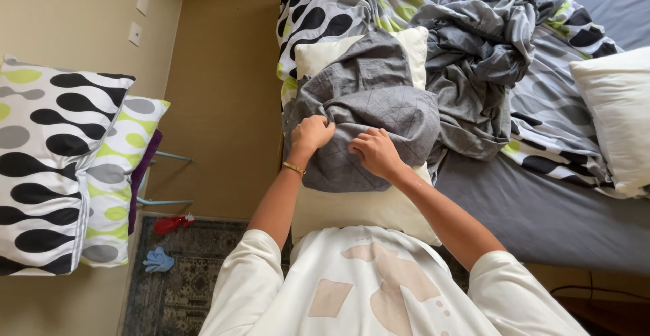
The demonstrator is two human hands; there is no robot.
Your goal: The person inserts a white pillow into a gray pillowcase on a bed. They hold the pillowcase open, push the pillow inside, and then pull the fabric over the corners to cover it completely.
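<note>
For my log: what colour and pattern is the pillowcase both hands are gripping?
The pillowcase is grey with a faint thin-line grid; the head view shows it.

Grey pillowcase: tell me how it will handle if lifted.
The grey pillowcase looks floppy: it bunches under the left hand and right hand. Probably light, thin cloth. Half on the cream pillow, it would likely drag that along.

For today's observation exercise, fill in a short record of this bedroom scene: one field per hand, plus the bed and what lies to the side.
left hand: left hand grips the grey pillowcase
right hand: right hand pinches the same cover
pillow: cream pillow, partly inside the cover
bed: grey sheet, crumpled grey bedding, white pillow
side: patterned pillows stacked by the wall
floor: rug
</note>
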